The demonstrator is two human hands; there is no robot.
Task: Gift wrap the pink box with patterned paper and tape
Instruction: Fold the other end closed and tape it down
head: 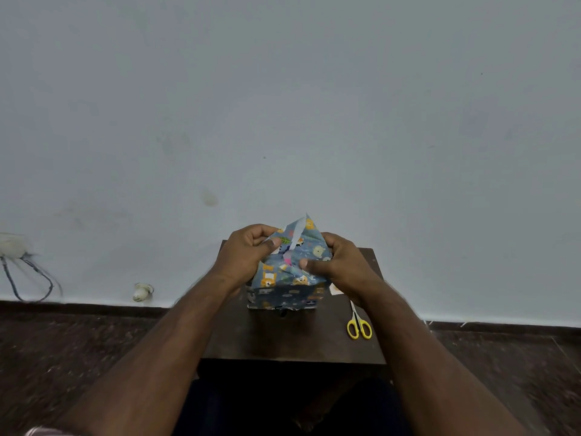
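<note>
Sitting between both hands (242,256) (342,262), wrapped box (284,294).

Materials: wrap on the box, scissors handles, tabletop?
Wrap: thin printed paper, likely; it holds sharp creases and a peaked flap. Scissors: glossy yellow handles look plastic, blades look metal. Table: dark brown, smooth, low sheen; wood or laminate, cannot tell.

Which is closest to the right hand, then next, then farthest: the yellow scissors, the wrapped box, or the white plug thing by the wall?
From the right hand, in the head view:
1. Wrapped box: held in that hand, middle of the small table.
2. Yellow scissors: on the table, just below the hand, right side.
3. White plug thing: far left, low on the wall.
</note>
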